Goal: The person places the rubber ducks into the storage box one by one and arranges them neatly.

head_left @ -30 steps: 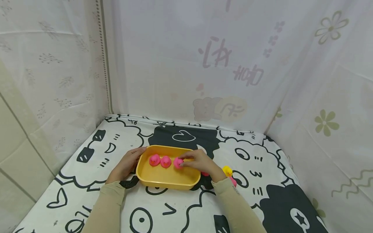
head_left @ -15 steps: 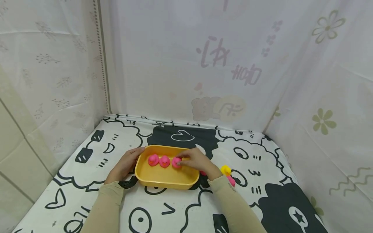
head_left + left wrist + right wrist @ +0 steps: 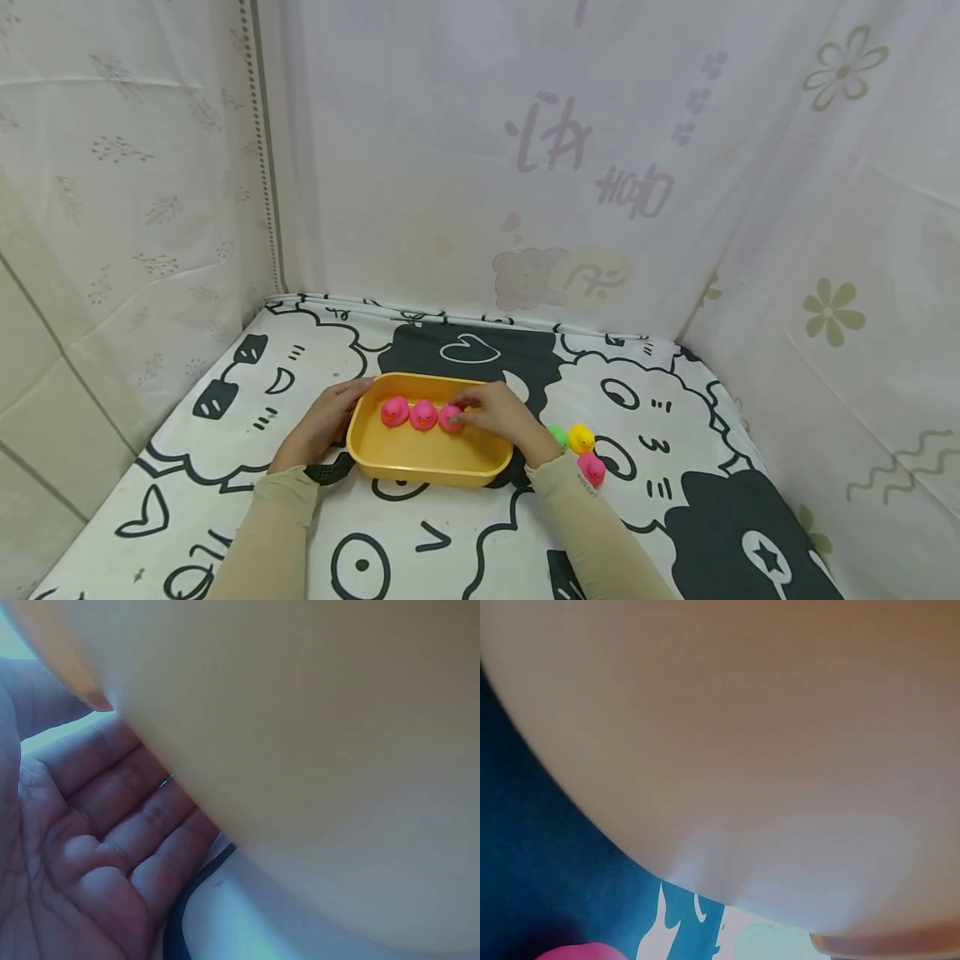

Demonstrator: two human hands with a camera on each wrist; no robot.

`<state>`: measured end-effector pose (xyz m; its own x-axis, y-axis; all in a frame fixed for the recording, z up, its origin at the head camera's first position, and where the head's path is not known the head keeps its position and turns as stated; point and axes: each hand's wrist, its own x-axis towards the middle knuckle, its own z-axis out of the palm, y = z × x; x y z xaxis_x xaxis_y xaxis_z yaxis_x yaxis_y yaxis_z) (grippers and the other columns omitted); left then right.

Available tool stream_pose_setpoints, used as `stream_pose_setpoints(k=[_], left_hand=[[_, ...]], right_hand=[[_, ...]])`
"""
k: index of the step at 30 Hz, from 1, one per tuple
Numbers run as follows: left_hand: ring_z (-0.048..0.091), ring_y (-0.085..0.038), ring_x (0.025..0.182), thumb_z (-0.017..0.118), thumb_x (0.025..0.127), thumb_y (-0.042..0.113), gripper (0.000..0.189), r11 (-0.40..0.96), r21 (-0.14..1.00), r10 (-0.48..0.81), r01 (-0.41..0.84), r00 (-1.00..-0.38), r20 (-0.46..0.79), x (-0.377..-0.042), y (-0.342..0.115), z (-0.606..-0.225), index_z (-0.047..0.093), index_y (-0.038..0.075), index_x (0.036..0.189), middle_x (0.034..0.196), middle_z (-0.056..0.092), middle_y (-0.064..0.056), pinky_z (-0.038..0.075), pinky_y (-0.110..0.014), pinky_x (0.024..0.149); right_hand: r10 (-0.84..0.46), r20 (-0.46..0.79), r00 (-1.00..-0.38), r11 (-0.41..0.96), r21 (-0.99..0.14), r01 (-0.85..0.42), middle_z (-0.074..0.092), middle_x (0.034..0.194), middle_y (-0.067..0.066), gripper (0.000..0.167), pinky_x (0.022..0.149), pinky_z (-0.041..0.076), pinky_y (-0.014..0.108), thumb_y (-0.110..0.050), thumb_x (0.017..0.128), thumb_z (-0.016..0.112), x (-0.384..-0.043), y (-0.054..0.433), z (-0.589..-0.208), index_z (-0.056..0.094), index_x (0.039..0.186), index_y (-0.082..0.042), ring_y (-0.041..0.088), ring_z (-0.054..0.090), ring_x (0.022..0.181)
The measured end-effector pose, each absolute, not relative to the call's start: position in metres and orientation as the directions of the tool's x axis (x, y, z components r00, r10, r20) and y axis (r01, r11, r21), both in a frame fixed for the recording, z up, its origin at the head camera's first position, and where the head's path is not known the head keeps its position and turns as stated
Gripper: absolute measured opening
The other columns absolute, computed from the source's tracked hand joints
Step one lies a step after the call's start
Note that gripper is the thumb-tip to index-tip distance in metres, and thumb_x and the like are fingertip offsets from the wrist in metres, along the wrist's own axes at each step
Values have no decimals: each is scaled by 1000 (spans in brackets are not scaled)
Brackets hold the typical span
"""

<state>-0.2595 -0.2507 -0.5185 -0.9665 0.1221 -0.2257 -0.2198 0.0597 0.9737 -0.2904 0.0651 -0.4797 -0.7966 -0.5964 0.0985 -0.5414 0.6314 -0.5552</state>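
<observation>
A yellow tray (image 3: 427,462) lies on the patterned cloth, with a row of pink rubber ducks along its middle. The left duck (image 3: 395,411) and middle duck (image 3: 423,415) stand untouched. My right hand (image 3: 498,412) reaches over the tray's right side and pinches the third duck (image 3: 448,418), close beside the middle one. My left hand (image 3: 330,421) rests against the tray's left side. In the left wrist view its fingers (image 3: 135,795) lie fairly straight along the outer wall, tips hidden behind the tray. The right wrist view holds mostly the tray's underside (image 3: 742,750).
To the right of the tray lie a yellow duck (image 3: 582,438), a pink duck (image 3: 592,469) and a partly hidden green toy (image 3: 558,436), near my right wrist. A patterned curtain (image 3: 450,167) hangs behind the cloth (image 3: 420,550) and along both sides.
My right hand has moved slightly left with the pinched duck, bringing it nearer the middle duck. The green toy has come into view beside my right wrist. The left hand stays at the tray.
</observation>
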Motion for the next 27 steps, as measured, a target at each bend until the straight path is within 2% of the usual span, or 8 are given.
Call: stream_pose_setpoints(k=[6,17,27], left_hand=[[64,-25,101,55,96,61,73,41,975,130,-218,-966,-222,-260,-251,-519,51,7,146,137,57,-16,57,-32,84],[64,-25,103,54,97,61,74,45,977,145,-206,-967,-211,-259,-253,-520,48,6,147,141,55,-17,57,-32,86],[63,-25,104,52,99,59,73,53,980,147,-194,-969,-200,-259,-252,-520,47,5,149,143,53,-18,57,-31,87]], right_hand=[[-583,86,-808,653,-541,-529,72,96,-13,26,81,53,23,-34,87,80,-291,63,-480,79,109,-21,10,63,91],[-582,123,-804,686,-457,-567,72,94,-12,25,79,52,23,-34,86,81,-291,59,-485,79,108,-20,8,61,85],[-577,116,-809,693,-455,-559,73,98,-11,27,84,54,25,-31,88,80,-289,58,-486,78,112,-20,11,64,91]])
